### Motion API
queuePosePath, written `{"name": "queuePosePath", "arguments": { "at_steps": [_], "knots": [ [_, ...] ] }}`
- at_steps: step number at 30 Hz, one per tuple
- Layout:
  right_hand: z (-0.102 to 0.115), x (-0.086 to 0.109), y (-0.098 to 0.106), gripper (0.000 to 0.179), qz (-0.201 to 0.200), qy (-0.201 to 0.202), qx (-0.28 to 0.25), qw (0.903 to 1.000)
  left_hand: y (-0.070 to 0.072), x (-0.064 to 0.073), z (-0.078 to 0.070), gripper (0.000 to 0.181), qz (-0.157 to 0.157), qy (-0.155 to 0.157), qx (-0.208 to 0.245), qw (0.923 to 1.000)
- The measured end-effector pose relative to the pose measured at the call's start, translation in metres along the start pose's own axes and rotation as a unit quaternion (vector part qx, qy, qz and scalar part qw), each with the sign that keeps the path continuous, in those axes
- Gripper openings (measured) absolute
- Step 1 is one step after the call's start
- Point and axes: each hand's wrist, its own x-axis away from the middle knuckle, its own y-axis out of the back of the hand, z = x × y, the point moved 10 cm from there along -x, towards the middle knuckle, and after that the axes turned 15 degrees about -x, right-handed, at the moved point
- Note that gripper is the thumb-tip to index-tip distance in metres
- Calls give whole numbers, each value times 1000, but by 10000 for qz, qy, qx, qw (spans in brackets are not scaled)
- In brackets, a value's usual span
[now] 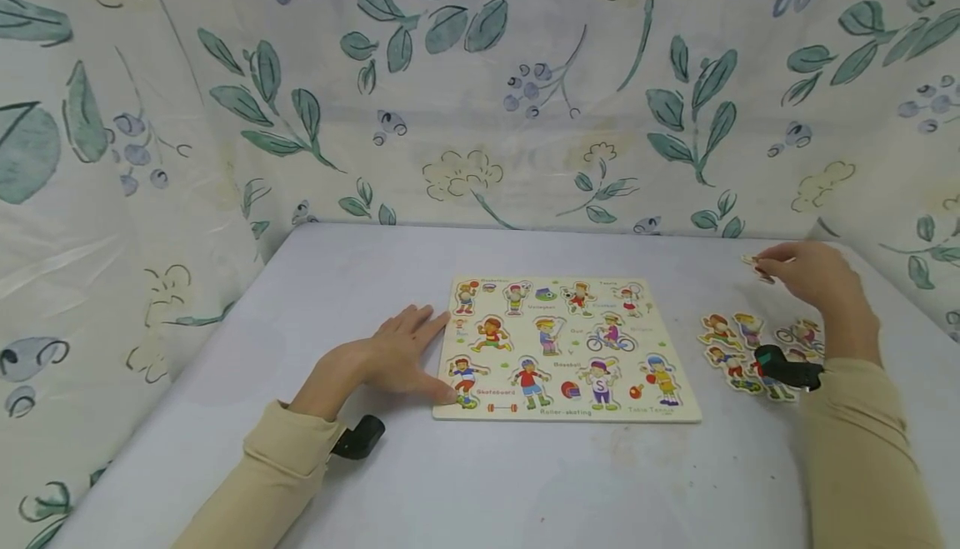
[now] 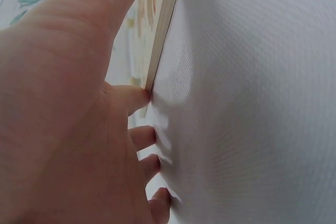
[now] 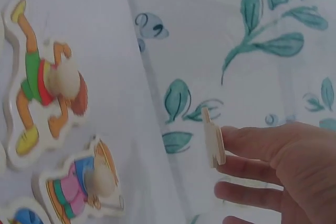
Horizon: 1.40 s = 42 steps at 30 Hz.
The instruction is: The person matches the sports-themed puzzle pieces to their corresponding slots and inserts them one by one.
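Observation:
A flat wooden puzzle board point(image 1: 555, 345) with printed sports figures lies on the table. My left hand point(image 1: 393, 356) rests at its left edge, fingers spread on the tabletop and thumb over the lower left corner. In the left wrist view, a fingertip of the left hand point(image 2: 68, 108) meets the side of the board point(image 2: 163, 30). Off to the right, my right hand point(image 1: 817, 282) pinches a small wooden puzzle piece point(image 1: 759, 269), raised beyond the loose pieces. The right wrist view shows that piece edge-on point(image 3: 214, 142) between thumb and fingers, its picture hidden.
Several loose puzzle pieces point(image 1: 720, 330) lie in a cluster right of the board, partly covered by the right wrist's camera. Small knobs stand up from a runner piece point(image 3: 39, 85) and a golfer piece point(image 3: 79, 184). Leaf-patterned cloth point(image 1: 465, 99) hangs behind the white table point(image 1: 585, 491).

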Motion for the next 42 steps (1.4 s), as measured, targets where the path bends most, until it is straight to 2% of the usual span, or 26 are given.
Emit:
{"name": "queuePosePath", "arguments": {
  "at_steps": [6,14,19,23,28,42],
  "knots": [
    [27,-4,-11,45,142,229,92,9996,0,0,0,113,-37,-17,53,10000],
    [41,-7,-19,40,204,302,195,9991,1,1,-1,113,-60,-59,73,9999],
    [60,-9,-27,37,165,553,272,9980,0,1,0,113,-47,-47,69,10000],
    [74,-10,-38,37,338,692,254,9967,-1,0,0,113,-33,-36,89,9999],
    [80,-11,-49,35,531,722,222,9957,1,-1,0,113,-35,-89,47,9999],
    [101,-12,-73,32,689,956,350,9924,1,-1,-1,114,-38,-123,39,9999]
  ]
}}
